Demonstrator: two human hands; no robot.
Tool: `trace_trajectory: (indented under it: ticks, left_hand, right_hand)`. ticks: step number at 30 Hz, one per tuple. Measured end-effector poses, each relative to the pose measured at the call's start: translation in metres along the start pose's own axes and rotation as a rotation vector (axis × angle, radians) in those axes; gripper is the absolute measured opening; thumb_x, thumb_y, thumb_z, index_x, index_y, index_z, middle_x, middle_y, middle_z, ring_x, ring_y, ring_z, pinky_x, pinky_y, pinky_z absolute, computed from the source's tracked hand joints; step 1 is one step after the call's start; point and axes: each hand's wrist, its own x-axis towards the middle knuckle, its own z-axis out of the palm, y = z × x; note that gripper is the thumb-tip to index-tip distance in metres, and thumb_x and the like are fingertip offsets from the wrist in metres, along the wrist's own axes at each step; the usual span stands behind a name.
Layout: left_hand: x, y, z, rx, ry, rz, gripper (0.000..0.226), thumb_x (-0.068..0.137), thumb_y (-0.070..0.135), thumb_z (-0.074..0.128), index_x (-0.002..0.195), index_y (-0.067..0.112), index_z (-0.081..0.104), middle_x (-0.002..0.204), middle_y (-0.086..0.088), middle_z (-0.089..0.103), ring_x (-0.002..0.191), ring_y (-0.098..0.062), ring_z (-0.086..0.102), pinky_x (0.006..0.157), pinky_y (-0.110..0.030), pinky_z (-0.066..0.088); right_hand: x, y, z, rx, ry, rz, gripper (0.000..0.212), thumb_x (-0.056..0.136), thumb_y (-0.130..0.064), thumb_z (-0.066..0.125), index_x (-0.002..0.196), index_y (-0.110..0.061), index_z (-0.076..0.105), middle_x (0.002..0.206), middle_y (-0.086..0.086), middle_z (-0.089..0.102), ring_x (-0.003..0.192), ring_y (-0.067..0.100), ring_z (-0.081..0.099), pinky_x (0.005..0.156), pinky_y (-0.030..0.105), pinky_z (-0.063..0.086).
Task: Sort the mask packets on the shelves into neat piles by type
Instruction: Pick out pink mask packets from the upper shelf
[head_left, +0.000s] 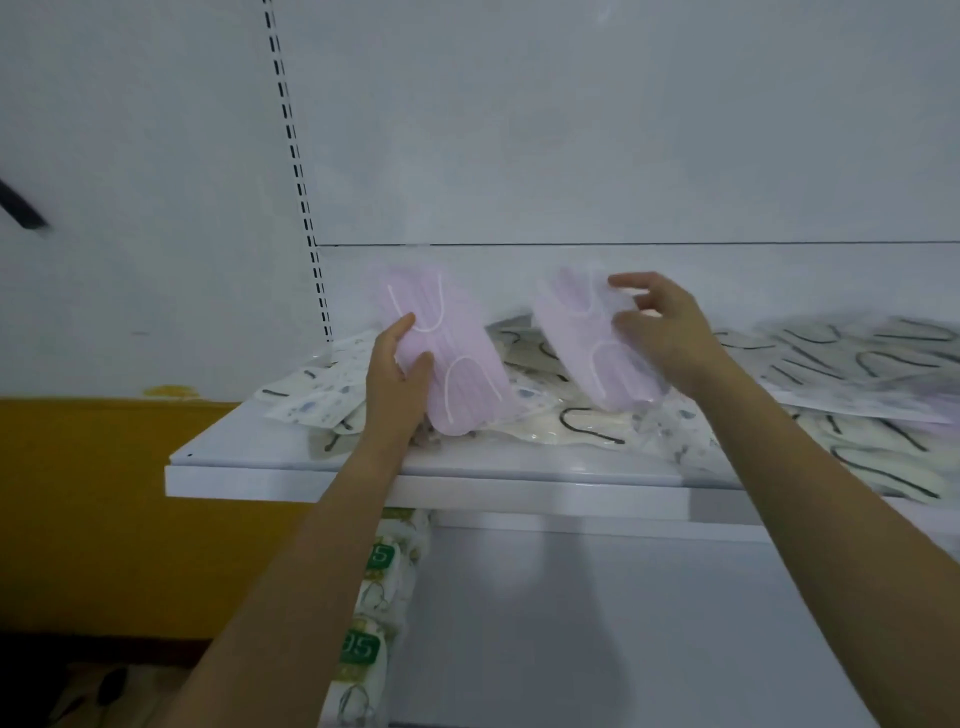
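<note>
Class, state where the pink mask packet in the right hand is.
Head view, right of centre: the pink mask packet is held by the right hand above cream packets on the white shelf.

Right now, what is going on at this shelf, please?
A person is sorting mask packets. The left hand grips one pink packet and the right hand holds a second pink packet, both raised above the white shelf. Under them, cream packets with black loops and patterned packets lie mixed in a loose heap, not yet in piles. More packets with green labels show below the shelf.
</note>
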Motion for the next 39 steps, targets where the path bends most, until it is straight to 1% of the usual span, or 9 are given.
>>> trace_trajectory:
  ticks: [3, 7, 11, 13, 17, 23, 27, 34, 39]
  left_hand:
    - [-0.001, 0.009, -0.001, -0.032, -0.021, 0.026, 0.037, 0.096, 0.018, 0.048, 0.134, 0.016, 0.046, 0.133, 0.007, 0.043, 0.125, -0.011, 0.041, 0.104, -0.027, 0.035]
    - [0.006, 0.027, -0.003, -0.171, -0.120, -0.114, 0.041, 0.096, 0.035, 0.047, 0.133, 0.016, 0.047, 0.133, 0.003, 0.049, 0.124, -0.015, 0.046, 0.106, -0.038, 0.038]
    - [0.007, 0.033, -0.008, -0.054, -0.101, -0.018, 0.045, 0.087, 0.002, 0.053, 0.130, 0.009, 0.046, 0.116, -0.001, 0.055, 0.108, -0.022, 0.058, 0.077, -0.022, 0.051]
    - [0.010, 0.033, -0.021, -0.058, -0.021, 0.000, 0.059, 0.086, -0.005, 0.050, 0.141, 0.011, 0.033, 0.132, 0.002, 0.045, 0.119, -0.011, 0.051, 0.085, -0.014, 0.047]
    - [0.024, 0.023, -0.046, -0.031, 0.045, 0.109, 0.080, 0.084, -0.009, 0.051, 0.149, 0.019, 0.012, 0.156, 0.000, 0.016, 0.142, -0.019, 0.019, 0.116, -0.040, 0.023]
    - [0.019, 0.041, 0.013, -0.034, -0.066, 0.148, 0.057, 0.087, -0.006, 0.052, 0.140, 0.008, 0.035, 0.145, -0.004, 0.036, 0.134, -0.014, 0.034, 0.107, -0.017, 0.026]
    - [-0.002, 0.066, 0.086, -0.093, -0.190, 0.206, 0.056, 0.087, -0.007, 0.054, 0.139, 0.007, 0.037, 0.143, -0.006, 0.039, 0.133, -0.018, 0.037, 0.113, -0.028, 0.027]
    - [-0.055, 0.100, 0.219, -0.136, -0.285, 0.197, 0.056, 0.086, -0.009, 0.054, 0.137, 0.004, 0.038, 0.143, -0.007, 0.040, 0.133, -0.019, 0.037, 0.112, -0.028, 0.027]
    - [-0.093, 0.118, 0.299, -0.110, -0.321, 0.149, 0.056, 0.086, -0.007, 0.053, 0.138, 0.007, 0.037, 0.143, -0.005, 0.039, 0.129, -0.012, 0.036, 0.099, -0.007, 0.024]
  right_hand:
    - [0.004, -0.014, 0.024, 0.298, 0.105, -0.009, 0.036, 0.085, 0.001, 0.051, 0.104, -0.027, 0.062, 0.095, 0.003, 0.057, 0.078, 0.015, 0.055, 0.072, 0.025, 0.048]
    - [-0.008, -0.021, 0.082, 0.202, -0.025, -0.062, 0.032, 0.087, -0.002, 0.054, 0.115, -0.017, 0.061, 0.094, -0.002, 0.054, 0.070, 0.013, 0.053, 0.057, 0.013, 0.044]
    - [-0.012, -0.016, 0.091, 0.063, -0.212, -0.083, 0.034, 0.092, -0.014, 0.056, 0.126, -0.017, 0.055, 0.109, 0.001, 0.052, 0.094, 0.013, 0.054, 0.071, 0.018, 0.046]
    - [-0.006, -0.011, 0.067, 0.008, -0.167, -0.095, 0.031, 0.093, -0.012, 0.054, 0.123, -0.015, 0.056, 0.109, 0.003, 0.055, 0.094, 0.014, 0.054, 0.070, 0.014, 0.045]
    - [0.007, 0.015, 0.003, -0.226, -0.033, -0.056, 0.028, 0.091, -0.010, 0.054, 0.118, -0.013, 0.059, 0.115, 0.008, 0.062, 0.098, 0.014, 0.056, 0.090, 0.025, 0.043]
    - [0.003, 0.044, -0.075, -0.304, 0.119, 0.050, 0.025, 0.092, -0.012, 0.053, 0.115, -0.015, 0.060, 0.109, 0.005, 0.061, 0.094, 0.014, 0.056, 0.064, 0.016, 0.044]
    - [-0.008, 0.065, -0.136, -0.380, 0.195, 0.088, 0.026, 0.091, -0.010, 0.053, 0.115, -0.011, 0.061, 0.111, 0.010, 0.063, 0.101, 0.021, 0.058, 0.082, 0.026, 0.042]
    - [-0.001, 0.107, -0.267, -0.538, 0.236, 0.179, 0.029, 0.089, -0.011, 0.055, 0.118, -0.009, 0.058, 0.115, 0.014, 0.061, 0.096, 0.022, 0.055, 0.076, 0.025, 0.041]
    - [-0.011, 0.141, -0.330, -0.681, 0.091, 0.321, 0.037, 0.086, -0.026, 0.064, 0.119, -0.010, 0.057, 0.118, 0.011, 0.060, 0.106, 0.025, 0.056, 0.082, 0.026, 0.038]
